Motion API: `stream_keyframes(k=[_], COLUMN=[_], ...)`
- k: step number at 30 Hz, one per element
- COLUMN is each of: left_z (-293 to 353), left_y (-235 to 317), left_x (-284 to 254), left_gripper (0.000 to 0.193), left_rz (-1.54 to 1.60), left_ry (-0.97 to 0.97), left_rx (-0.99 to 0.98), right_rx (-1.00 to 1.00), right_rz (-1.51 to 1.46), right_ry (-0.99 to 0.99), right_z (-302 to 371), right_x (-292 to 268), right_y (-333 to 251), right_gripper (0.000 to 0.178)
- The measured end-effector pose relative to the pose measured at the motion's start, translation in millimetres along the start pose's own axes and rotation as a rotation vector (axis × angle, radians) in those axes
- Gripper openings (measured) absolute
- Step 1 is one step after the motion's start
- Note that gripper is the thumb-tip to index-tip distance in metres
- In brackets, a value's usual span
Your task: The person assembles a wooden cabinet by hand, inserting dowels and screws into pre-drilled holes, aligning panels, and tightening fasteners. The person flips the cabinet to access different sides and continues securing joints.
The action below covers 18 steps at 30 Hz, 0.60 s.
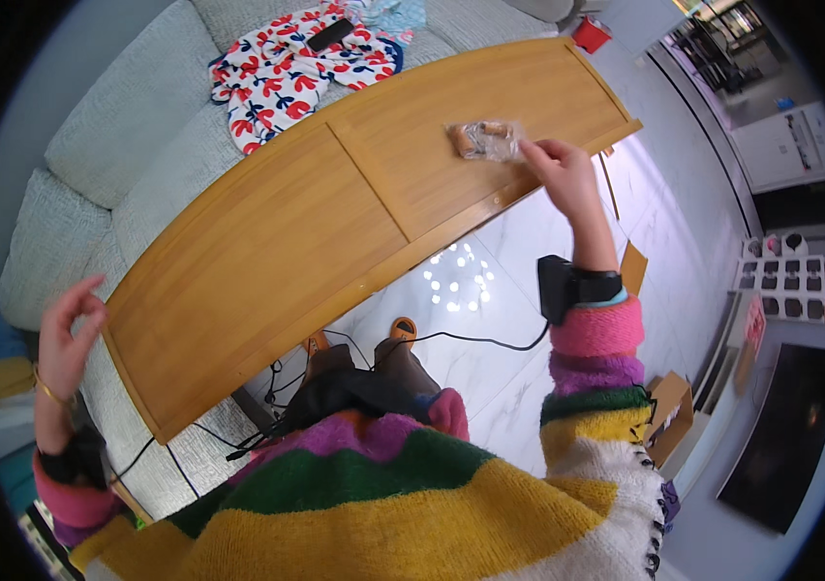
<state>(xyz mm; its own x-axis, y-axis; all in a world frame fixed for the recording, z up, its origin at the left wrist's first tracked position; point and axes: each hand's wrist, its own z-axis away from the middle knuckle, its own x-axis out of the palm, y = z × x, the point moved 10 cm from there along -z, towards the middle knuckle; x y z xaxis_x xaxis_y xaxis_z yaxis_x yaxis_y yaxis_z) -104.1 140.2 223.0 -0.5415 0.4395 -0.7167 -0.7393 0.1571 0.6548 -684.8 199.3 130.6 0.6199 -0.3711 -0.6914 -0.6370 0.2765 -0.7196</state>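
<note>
My right hand pinches the edge of a small clear plastic bag between thumb and fingers. Inside the bag are short brown wood-coloured pieces, with others too small to tell. The bag is over the far right part of a long wooden panel. By the panel's left end, my left hand is raised with its fingers loosely bent and apart, holding nothing. A black device is strapped to each of my wrists.
The panel lies in front of a pale sofa. On the sofa are a patterned blanket and a dark phone. A red container stands beyond the panel. Black cables run near my legs; an open cardboard box stands at right.
</note>
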Motion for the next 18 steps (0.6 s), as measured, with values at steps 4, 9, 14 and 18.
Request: stream_keyframes(k=[4, 9, 14, 18], left_z=[65, 54, -62, -138], left_y=[92, 173, 198, 222], left_x=[82, 217, 270, 261], left_gripper=[0.042, 0.033, 0.045, 0.067], left_rz=[-0.112, 0.129, 0.088, -0.140], left_ry=[-0.094, -0.438, -0.244, 0.318], left_rx=[0.148, 0.343, 0.365, 0.331], right_rx=[-0.088, -0.245, -0.224, 0.223], right_rz=[0.108, 0.056, 0.105, -0.684], right_ry=[-0.008, -0.044, -0.237, -0.623], right_z=[-22, -27, -45, -19], right_x=[22, 31, 54, 87], right_y=[-9, -20, -20, -10], right_gripper=[0.035, 0.029, 0.024, 0.020])
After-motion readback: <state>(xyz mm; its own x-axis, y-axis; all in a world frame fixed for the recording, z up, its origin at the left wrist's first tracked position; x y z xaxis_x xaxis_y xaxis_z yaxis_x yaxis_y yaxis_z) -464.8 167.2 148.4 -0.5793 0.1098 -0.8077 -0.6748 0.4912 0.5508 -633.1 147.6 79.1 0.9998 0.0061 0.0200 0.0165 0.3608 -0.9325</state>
